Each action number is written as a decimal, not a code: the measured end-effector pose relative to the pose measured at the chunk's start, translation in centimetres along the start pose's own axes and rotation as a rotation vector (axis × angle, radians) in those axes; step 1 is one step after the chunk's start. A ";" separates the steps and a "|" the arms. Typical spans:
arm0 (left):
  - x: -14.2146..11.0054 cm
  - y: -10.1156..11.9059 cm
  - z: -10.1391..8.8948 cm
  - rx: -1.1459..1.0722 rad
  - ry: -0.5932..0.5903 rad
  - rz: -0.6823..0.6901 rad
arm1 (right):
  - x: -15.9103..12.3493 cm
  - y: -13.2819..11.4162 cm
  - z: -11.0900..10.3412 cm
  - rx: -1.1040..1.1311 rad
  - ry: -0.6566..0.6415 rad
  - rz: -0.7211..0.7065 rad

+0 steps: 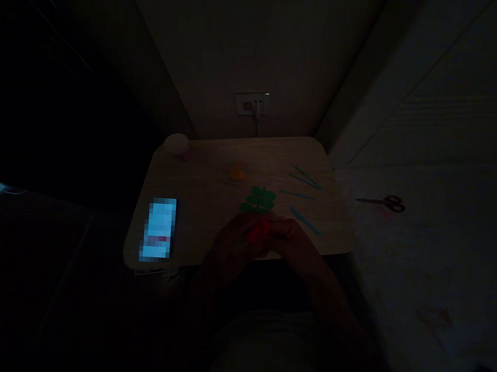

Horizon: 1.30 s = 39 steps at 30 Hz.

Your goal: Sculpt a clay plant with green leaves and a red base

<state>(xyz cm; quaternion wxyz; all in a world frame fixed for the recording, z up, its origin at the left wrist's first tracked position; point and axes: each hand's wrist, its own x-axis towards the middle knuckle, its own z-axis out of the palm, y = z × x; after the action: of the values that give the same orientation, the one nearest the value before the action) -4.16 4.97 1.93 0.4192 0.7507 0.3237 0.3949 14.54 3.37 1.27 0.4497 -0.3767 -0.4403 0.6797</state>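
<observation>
In the dim light my left hand (pixel 230 241) and my right hand (pixel 285 233) meet at the front edge of the small table. Between them is a bright red lump (pixel 258 231), which looks like modelling clay; both hands appear closed around it, though the fingertips are hard to make out. Just beyond the hands lies a flat green leaf-like shape (pixel 261 199) with several lobes. Farther back sits a small orange piece (pixel 237 172). To the right of the green shape are several slim blue modelling tools (pixel 305 220).
A lit phone (pixel 158 229) lies at the table's left, and a paper cup (pixel 177 144) stands at the back left corner. Scissors (pixel 384 203) rest on a pale surface right of the table (pixel 206 194). A plugged-in wall socket (pixel 252 105) is behind.
</observation>
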 end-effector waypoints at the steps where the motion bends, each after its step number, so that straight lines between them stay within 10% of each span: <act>1: 0.1 0.1 -0.1 -0.014 -0.002 0.013 | 0.0 0.0 0.0 -0.016 0.007 -0.007; 13: -0.5 -0.3 -0.7 0.078 0.197 -0.076 | -1.0 0.4 0.0 0.004 0.026 -0.017; 23: -0.6 -1.2 -0.4 0.281 0.116 -0.001 | -0.2 2.8 1.0 0.196 0.129 0.111; 39: 0.2 0.0 1.2 0.109 0.150 0.018 | 0.6 0.3 1.4 0.159 0.207 -0.048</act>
<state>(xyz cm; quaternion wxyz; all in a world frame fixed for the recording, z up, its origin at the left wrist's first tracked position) -3.05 4.67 1.55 0.3488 0.7435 0.3683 0.4358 12.99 3.48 1.44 0.5373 -0.3974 -0.3452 0.6590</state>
